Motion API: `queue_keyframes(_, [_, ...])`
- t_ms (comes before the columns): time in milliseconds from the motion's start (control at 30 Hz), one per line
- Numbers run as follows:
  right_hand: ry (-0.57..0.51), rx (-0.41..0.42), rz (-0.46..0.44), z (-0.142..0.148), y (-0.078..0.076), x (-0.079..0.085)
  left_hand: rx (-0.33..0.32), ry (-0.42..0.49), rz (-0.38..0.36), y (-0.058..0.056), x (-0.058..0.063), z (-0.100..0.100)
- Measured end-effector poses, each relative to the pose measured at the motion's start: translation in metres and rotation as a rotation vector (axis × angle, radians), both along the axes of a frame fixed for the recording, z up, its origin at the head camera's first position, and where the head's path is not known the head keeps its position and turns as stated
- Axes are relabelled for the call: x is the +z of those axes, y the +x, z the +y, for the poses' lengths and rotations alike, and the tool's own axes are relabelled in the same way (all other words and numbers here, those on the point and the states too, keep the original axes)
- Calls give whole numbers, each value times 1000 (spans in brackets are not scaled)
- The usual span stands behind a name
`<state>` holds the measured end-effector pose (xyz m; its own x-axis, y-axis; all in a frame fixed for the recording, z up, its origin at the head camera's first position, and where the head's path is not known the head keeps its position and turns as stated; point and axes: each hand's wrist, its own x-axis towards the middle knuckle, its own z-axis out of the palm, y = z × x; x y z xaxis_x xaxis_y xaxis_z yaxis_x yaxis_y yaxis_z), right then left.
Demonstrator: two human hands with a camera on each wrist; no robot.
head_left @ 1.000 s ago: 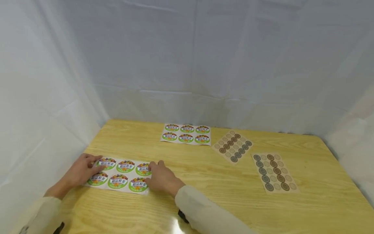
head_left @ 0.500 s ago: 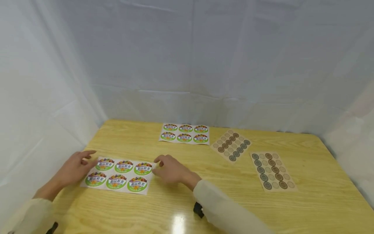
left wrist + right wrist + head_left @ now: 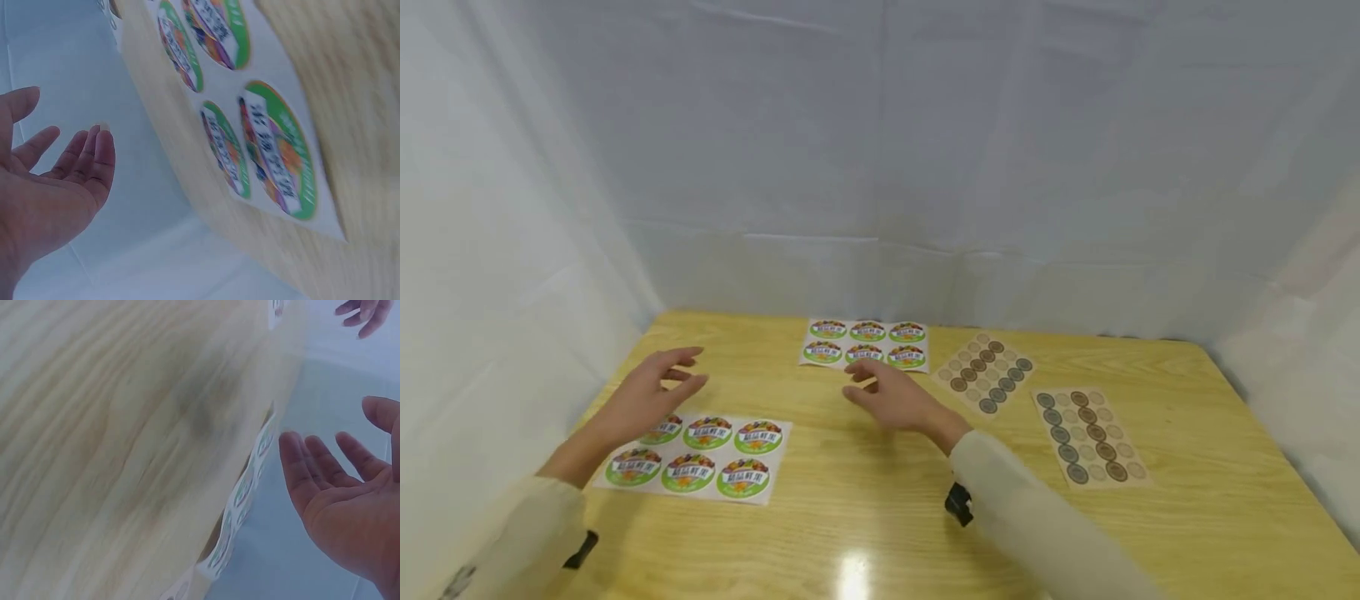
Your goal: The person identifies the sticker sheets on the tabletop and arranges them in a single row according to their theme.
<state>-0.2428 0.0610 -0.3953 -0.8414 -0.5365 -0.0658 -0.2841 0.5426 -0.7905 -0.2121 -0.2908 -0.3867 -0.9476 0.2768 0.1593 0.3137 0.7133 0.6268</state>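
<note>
On the left of the table lies a white sheet of round fruit stickers (image 3: 778,467), green-edged with dark lettering. My left hand (image 3: 643,400) hovers above its upper left corner, fingers loosely bent and holding nothing. A second, matching sticker sheet (image 3: 889,342) lies at the back of the table. Just in front of it my right hand (image 3: 895,398) is raised, empty, with its fingertips overlapping that sheet's lower edge in the head view. In the right wrist view this back sheet (image 3: 240,494) looks slightly curled off the wood, and the right hand (image 3: 350,500) appears apart from it.
Two beige sheets of small round stickers lie to the right, one tilted sheet (image 3: 983,375) near the back and one sheet (image 3: 1090,437) further forward. White curtains (image 3: 760,167) hang behind and at both sides of the wooden table (image 3: 865,500).
Both hands have let go of the near fruit sticker sheet and lifted off it. They have moved forward, the right one also rightward toward the back sheet. The sheets lie much as before.
</note>
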Motion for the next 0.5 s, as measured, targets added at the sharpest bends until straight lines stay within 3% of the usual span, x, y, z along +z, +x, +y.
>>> queue_keyframes(233, [-91, -94, 48, 29, -12, -1, -27, 40, -11, -14, 0, 29])
queue_keyframes(500, [-144, -250, 63, 57, -30, -11, -4, 103, -69, -29, -9, 54])
